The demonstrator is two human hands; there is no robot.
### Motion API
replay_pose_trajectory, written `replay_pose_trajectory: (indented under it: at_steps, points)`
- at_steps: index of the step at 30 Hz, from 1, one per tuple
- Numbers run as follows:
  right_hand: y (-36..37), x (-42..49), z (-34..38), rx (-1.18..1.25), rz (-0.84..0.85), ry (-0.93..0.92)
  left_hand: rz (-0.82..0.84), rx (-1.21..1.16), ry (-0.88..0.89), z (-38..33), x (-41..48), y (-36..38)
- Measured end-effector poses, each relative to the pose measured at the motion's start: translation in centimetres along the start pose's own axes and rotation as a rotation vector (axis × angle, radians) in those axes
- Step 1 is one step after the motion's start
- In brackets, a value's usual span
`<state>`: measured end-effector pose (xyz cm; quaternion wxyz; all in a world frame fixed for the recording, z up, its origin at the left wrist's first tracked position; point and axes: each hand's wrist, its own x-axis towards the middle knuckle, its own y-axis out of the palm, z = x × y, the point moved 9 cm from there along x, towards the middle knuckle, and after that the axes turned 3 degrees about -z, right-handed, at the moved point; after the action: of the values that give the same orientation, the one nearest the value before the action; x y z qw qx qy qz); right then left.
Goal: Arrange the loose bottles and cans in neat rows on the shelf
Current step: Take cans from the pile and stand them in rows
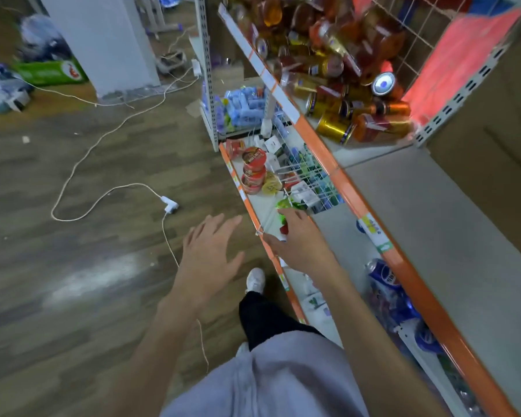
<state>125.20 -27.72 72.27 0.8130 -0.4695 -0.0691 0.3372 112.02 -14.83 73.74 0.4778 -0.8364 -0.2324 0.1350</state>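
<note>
Reaching forward and down.
Left hand [211, 254] hovers over the floor [73, 266], fingers spread open; right hand [298, 239] is at the lower shelf [251, 207], grip hard to see. Bottles and cans [343, 94] lie heaped on the upper shelf [328, 152].

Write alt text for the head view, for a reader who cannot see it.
A person's right hand reaches down to a green packet on a lower shelf, while the left hand hangs open over the wooden floor. On the upper shelf, amber bottles and gold cans lie in a jumbled pile, not in rows.
</note>
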Motion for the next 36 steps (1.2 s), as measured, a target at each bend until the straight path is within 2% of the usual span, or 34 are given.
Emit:
replay_pose_trajectory:
  at_steps: [6, 14, 22, 27, 36]
  points:
    - [-2.0, 8.6, -0.2, 0.020, -0.049, 0.020, 0.023, 0.009, 0.050, 0.4, 9.4, 0.3]
    - [-9.2, 19.6, -4.2, 0.079, -0.246, 0.143, 0.136, 0.048, 0.204, -3.7, 24.8, 1.8]
    - [-14.5, 24.8, -7.8, -0.055, -0.461, 0.244, 0.218, -0.038, 0.298, -7.6, 34.0, 3.9]
    - [-14.7, 26.9, -9.9, -0.155, -0.443, 0.355, 0.282, -0.042, 0.447, -10.8, 39.4, 5.6]
    - [-14.9, 28.2, -11.1, -0.061, -0.453, 0.620, 0.485, 0.021, 0.692, -17.0, 47.7, 9.9]
